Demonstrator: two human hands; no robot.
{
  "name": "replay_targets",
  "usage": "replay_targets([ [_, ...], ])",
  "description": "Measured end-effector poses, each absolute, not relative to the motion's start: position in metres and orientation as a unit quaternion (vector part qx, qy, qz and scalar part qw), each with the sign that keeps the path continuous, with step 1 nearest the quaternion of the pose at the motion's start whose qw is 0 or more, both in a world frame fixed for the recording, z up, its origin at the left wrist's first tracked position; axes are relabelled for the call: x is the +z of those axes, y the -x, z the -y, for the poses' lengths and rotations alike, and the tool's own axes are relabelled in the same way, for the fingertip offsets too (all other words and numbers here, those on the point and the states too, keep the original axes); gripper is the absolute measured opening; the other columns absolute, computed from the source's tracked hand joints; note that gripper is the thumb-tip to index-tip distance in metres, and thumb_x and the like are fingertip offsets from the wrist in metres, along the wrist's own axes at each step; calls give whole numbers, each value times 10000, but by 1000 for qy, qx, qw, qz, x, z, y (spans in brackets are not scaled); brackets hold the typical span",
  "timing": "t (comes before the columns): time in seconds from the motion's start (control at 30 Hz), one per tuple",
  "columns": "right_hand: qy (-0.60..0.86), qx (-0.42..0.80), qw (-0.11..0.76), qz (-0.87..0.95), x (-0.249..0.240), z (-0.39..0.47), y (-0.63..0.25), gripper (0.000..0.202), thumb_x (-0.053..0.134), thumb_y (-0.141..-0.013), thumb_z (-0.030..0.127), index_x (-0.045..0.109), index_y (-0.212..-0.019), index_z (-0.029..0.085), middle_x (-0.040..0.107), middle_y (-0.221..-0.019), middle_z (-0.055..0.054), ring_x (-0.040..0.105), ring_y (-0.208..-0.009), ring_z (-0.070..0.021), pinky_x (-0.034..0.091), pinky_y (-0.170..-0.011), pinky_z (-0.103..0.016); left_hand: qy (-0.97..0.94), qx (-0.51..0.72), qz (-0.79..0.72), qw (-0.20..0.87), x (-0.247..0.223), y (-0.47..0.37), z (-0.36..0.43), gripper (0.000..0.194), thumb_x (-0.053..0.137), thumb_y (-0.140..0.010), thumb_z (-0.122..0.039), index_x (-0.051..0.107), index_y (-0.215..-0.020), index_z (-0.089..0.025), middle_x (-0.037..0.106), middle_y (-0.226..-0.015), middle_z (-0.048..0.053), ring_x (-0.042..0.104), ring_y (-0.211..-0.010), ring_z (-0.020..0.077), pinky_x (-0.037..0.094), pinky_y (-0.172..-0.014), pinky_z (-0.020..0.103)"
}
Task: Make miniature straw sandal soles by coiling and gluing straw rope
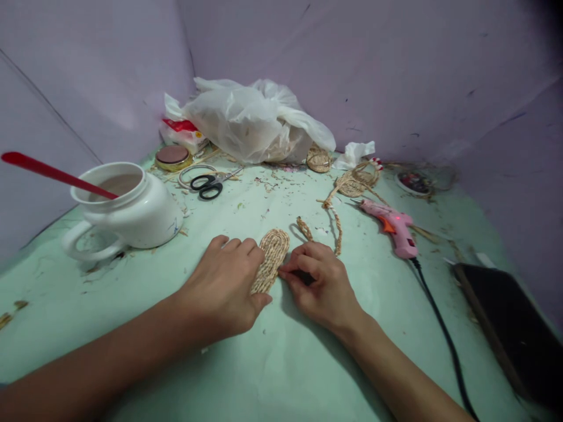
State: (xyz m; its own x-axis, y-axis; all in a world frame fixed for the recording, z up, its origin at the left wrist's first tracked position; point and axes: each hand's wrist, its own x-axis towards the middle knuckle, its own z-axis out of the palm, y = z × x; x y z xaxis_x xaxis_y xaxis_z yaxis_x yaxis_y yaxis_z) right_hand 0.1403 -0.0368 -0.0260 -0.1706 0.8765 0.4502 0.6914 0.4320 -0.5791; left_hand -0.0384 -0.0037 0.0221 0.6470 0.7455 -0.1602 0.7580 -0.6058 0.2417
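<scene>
An oval mat of coiled braided straw (273, 252) stands tilted at the middle of the table. My left hand (226, 284) is closed around its left side, fingers over the far part and thumb at the near end. At its right edge, my right hand (321, 284) pinches with thumb and forefinger, seemingly on the straw braid (303, 227) whose loose end curls out behind the knuckles. The exact spot between those fingertips is partly hidden. Another length of braid (338, 228) runs back to a coiled straw piece (352, 183).
A pink glue gun (398, 225) with a black cord lies right, beside a dark phone (505, 328). At left stands a white mug (145, 211) with a red stick (53, 173). Behind are scissors (210, 184), a round tin (173, 157), a plastic bag (246, 123) and straw scraps.
</scene>
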Motion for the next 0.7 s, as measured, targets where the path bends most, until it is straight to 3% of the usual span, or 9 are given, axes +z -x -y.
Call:
replay_targets([
  [0.2,519,54,335,784,-13,47,-137,78,573,-705,119,616,-691,183,613,-746,-61,538,-704,-202,401,-658,-377,-923,33,-325,204,18,48,-7,270,604,-715,-238,569,-982,-211,591,-1036,53,512,-969,250,345,-903,429],
  [0.33,493,80,340,797,-12,44,-136,98,575,-717,112,611,-774,183,610,-989,-104,543,-910,-240,417,-809,-424,-911,52,-333,236,15,48,-9,286,623,-702,-210,537,-975,-218,593,-1012,32,506,-975,239,354,-889,403],
  [0.5,452,130,318,823,-14,39,-140,116,562,-743,126,619,-798,210,641,-969,-61,584,-922,-212,364,-944,-460,-906,37,-342,245,17,44,-9,232,652,-700,-221,549,-907,-212,595,-1021,26,514,-995,231,342,-923,408],
  [0.7,468,134,315,815,-13,40,-139,92,577,-720,140,596,-782,205,662,-936,-61,593,-902,-217,363,-946,-456,-892,5,-359,274,36,72,-24,484,672,-684,-257,509,-1140,-280,531,-1233,26,474,-1138,248,370,-924,357],
])
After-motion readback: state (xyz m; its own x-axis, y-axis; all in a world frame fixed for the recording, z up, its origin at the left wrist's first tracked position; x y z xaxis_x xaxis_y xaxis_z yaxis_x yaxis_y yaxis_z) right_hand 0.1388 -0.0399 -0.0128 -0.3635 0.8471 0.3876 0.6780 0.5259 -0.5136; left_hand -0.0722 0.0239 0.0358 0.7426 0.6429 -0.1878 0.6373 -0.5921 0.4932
